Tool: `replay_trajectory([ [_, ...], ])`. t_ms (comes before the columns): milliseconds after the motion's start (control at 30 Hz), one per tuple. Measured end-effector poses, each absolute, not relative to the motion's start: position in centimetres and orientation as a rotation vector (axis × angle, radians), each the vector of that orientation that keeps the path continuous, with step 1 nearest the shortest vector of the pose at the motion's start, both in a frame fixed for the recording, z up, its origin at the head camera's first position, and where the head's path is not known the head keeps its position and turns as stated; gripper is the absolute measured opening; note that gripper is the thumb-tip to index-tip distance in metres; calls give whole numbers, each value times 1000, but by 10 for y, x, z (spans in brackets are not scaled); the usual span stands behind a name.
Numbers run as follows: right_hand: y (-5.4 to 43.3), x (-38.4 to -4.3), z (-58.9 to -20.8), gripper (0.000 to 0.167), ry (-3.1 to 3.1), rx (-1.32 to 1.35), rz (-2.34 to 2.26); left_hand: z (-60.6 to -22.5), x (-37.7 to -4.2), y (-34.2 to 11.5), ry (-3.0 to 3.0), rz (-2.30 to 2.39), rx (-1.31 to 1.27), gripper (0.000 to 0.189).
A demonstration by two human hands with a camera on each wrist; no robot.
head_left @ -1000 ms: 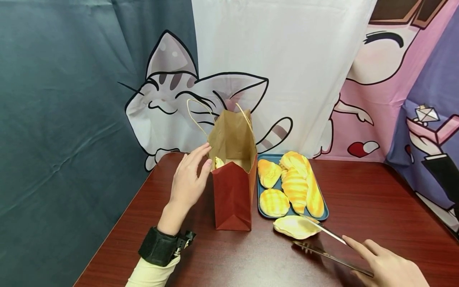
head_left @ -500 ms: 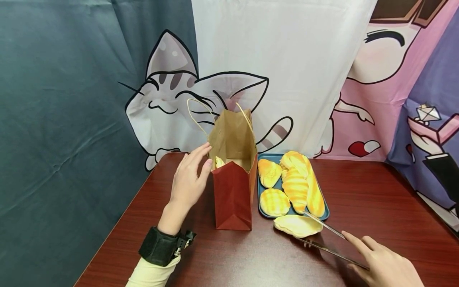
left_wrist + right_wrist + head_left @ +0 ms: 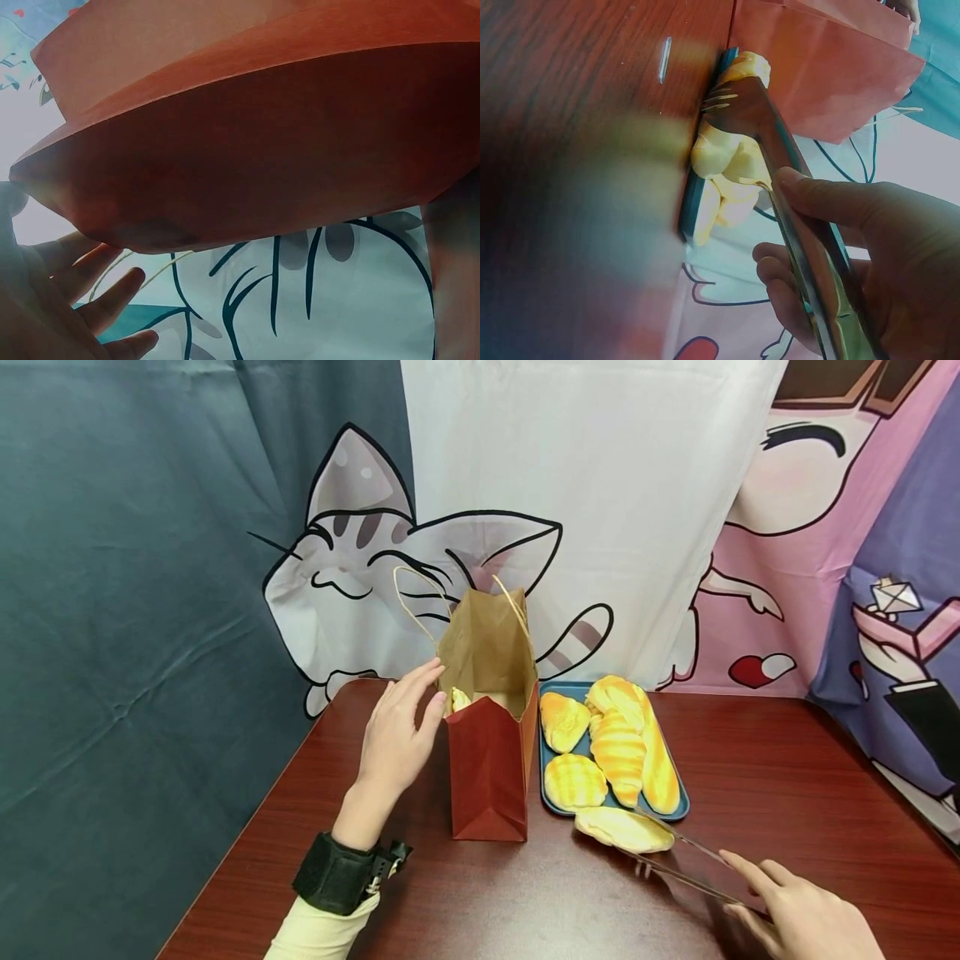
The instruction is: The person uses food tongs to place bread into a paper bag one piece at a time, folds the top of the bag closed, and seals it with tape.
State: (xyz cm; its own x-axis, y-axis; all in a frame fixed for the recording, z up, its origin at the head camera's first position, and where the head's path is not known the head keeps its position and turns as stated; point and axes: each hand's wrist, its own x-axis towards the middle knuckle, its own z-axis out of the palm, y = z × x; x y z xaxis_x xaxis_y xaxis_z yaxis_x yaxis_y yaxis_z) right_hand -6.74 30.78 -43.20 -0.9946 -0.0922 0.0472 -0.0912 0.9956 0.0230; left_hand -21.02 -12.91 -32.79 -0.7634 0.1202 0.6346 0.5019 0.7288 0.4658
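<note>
My left hand (image 3: pixel 397 735) rests at the left side of a red paper bag (image 3: pixel 487 777), thumb and fingertips right at its rim, fingers extended and spread in the left wrist view. A pale piece of bread shows inside the bag's mouth (image 3: pixel 460 698). My right hand (image 3: pixel 802 906) grips metal tongs (image 3: pixel 697 882). Their two tips lie on either side of an oval, pale-yellow bread (image 3: pixel 626 829), which overlaps the front edge of a blue tray (image 3: pixel 679 817). From the right wrist, the tongs' broad toothed end (image 3: pixel 742 112) covers part of the bread.
Several breads remain on the tray: a checkered round bun (image 3: pixel 574 782), a striped croissant-like roll (image 3: pixel 618 756), a long loaf (image 3: pixel 660 768) and a small roll (image 3: pixel 564 722). The bag stands against the tray's left side. A printed curtain (image 3: pixel 600 460) hangs behind the table.
The tongs have moved slightly left and their arms have come closer together around the oval bread, which has tilted and shifted a little toward the tray. My left hand has stayed at the bag.
</note>
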Motion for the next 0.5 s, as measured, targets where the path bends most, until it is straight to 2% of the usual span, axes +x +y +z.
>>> replay_trajectory([
  [367,305,-60,-420,49,-2993,105,41,-327,-211,-126,-2344,-869,-461,43],
  [500,303,-61,-418,50,-2990,113,20,-328,-211,-126,-2347,-869,-461,43],
])
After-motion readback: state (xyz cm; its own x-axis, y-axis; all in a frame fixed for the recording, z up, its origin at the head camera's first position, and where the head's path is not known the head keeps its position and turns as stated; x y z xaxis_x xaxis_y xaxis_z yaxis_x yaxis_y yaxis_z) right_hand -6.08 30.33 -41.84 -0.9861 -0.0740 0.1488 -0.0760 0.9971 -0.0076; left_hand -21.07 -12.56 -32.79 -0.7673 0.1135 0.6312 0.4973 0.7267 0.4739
